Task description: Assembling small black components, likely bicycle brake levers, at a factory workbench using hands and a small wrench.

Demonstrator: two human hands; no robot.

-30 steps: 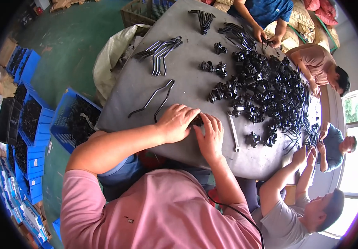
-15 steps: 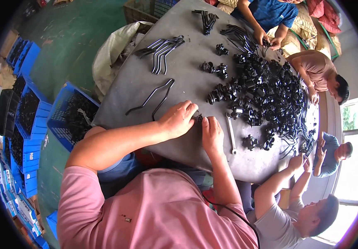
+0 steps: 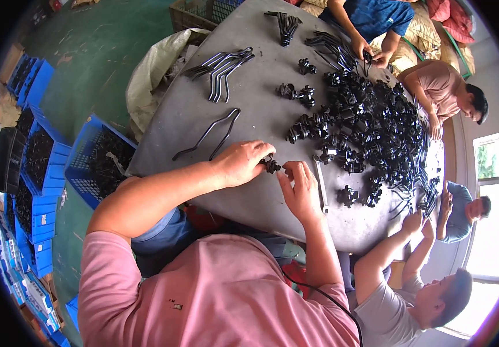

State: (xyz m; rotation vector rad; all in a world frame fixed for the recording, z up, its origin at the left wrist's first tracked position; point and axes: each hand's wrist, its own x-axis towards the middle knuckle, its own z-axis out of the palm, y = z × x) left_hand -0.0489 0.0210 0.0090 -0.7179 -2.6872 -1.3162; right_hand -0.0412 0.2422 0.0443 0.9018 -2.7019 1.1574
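My left hand [image 3: 242, 163] pinches a small black metal clamp [image 3: 271, 165] above the grey table [image 3: 244, 203]. Just right of the clamp is my right hand [image 3: 301, 188], its thumb and fingertips apart with nothing visible between them. A combination wrench [image 3: 321, 182] lies on the table beside my right hand. Beyond my left wrist rests a single bent black rod [image 3: 203, 137], spread in a V shape. A large heap of black clamps [image 3: 371, 124] covers the table's right part, and a few loose ones [image 3: 297, 92] sit left of it.
Bundles of bent rods [image 3: 222, 69] lie toward the far side. A blue crate [image 3: 79, 165] of black parts and an open white sack [image 3: 145, 87] stand left of the table. Co-workers handle parts along the far and right edges, one in grey [image 3: 391, 312] close by.
My right hand has drawn back slightly to the right from the clamp, and its fingers have spread. More of the clamp now shows in my left hand.
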